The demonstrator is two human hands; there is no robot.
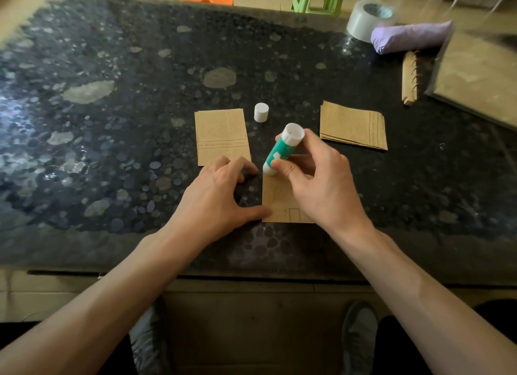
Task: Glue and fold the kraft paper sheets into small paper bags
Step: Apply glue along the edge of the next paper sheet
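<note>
My right hand grips a green and white glue stick, tilted, its lower end touching the top left corner of a folded kraft paper piece near the table's front edge. My left hand lies beside that piece, thumb tip touching its lower left edge, fingers bent on the table. The glue stick's white cap stands apart further back. A folded kraft paper bag lies flat to the left of the cap. A small stack of kraft sheets lies to the right.
The table has a dark pebble-pattern top. At the back right are a roll of clear tape, a folded purple umbrella, a brown spiral notebook and a large tan board. Orange and green stools stand beyond the far edge.
</note>
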